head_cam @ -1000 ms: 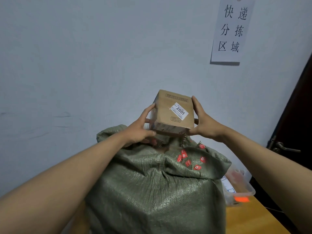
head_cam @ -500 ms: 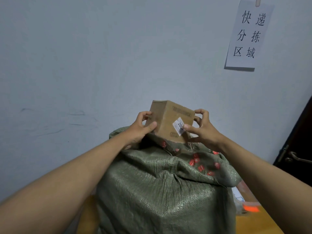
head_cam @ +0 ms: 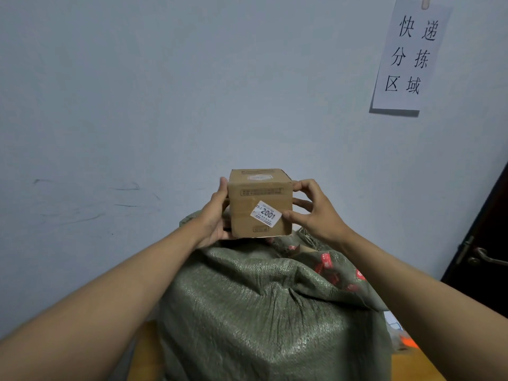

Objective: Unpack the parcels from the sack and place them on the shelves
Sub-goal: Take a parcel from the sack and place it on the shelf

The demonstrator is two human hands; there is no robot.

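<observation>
Your left hand [head_cam: 213, 215] and right hand [head_cam: 313, 213] grip the cardboard parcel [head_cam: 260, 204] by its sides, fingers curled, above the sack [head_cam: 261, 312].

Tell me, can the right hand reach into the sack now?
Probably not yet: the right hand and left hand both hold the box above the sack, so it is not free.

White sticker [head_cam: 265, 215] on cardboard box [head_cam: 260, 204]: "2001". Wall paper sign [head_cam: 409, 56]: "快递分拣区域".
</observation>
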